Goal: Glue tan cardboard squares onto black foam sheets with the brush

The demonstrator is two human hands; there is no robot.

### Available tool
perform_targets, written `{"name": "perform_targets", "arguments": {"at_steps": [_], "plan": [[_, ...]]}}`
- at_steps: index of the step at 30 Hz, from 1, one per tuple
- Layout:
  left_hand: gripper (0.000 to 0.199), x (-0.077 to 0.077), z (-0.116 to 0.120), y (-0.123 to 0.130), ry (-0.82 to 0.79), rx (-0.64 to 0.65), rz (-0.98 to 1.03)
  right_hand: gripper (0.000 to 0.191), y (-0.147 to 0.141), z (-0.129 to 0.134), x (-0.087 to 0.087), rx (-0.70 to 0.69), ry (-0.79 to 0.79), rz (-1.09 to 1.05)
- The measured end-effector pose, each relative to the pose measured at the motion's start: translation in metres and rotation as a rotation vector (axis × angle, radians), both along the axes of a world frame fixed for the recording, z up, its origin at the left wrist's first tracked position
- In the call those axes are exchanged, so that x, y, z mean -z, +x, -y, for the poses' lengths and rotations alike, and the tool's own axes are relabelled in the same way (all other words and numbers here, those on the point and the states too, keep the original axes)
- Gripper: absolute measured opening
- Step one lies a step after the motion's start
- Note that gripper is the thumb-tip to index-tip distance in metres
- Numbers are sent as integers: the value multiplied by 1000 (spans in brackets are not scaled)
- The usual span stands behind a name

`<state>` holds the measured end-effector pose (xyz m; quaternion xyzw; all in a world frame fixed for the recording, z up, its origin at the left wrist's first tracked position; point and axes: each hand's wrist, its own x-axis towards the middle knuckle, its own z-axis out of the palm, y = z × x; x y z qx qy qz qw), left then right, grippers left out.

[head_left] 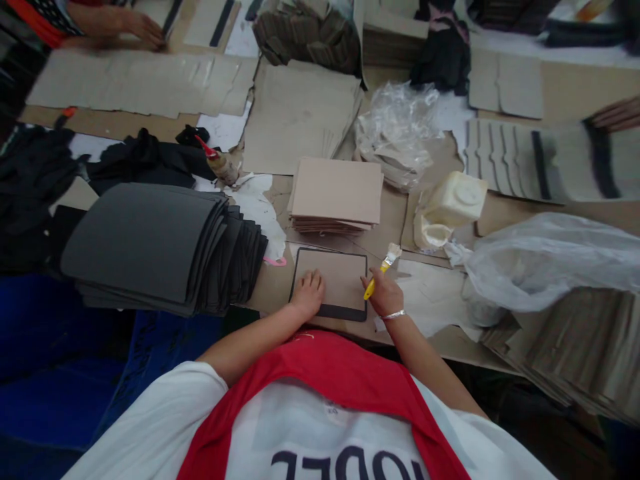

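Observation:
A beige board with a dark border [345, 277] lies flat at the table's front edge. My left hand [309, 293] rests on its left part, fingers stretched out and pressing flat. Beside the board's right edge, my right hand [386, 293] is closed around a paintbrush [384, 267] with a yellow handle; its pale bristles point up and away from me. Just behind the board stands a stack of pinkish-beige boards [336, 191]. To the left is a thick pile of dark grey sheets [140, 240].
A cut-open white plastic jug [457, 200] stands right of the stack, near clear plastic bags [555, 257]. A glue bottle with a red tip [223, 165] leans at back left. Other people's hands [143, 28] work across the table among beige panels [145, 80].

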<state>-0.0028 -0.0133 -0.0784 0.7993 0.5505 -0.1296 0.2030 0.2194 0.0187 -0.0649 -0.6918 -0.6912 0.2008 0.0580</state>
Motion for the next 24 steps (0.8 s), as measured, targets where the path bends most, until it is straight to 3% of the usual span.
{"name": "perform_targets", "arguments": {"at_steps": [3,6,9,13,15,18,24], "plan": [[54,0,4,5,-12,-16,18,47,-6,-2,-24,122,7,-350],[58,-3,4,6,-17,-17,16,50,-36,-15,-35,231,-133,-793],[61,-7,1,6,-25,-18,-2,39,-83,-34,-26,308,-288,-1019],[61,-8,-1,8,-48,-11,-13,18,-121,-49,-1,376,-402,-1042],[60,-7,0,8,-41,-12,-16,15,-113,-50,7,417,-392,-999],[56,-3,3,7,3,-4,-19,16,-72,-46,13,498,-310,-927],[53,-2,3,9,19,24,-55,24,9,-32,6,642,-215,-870]]}}
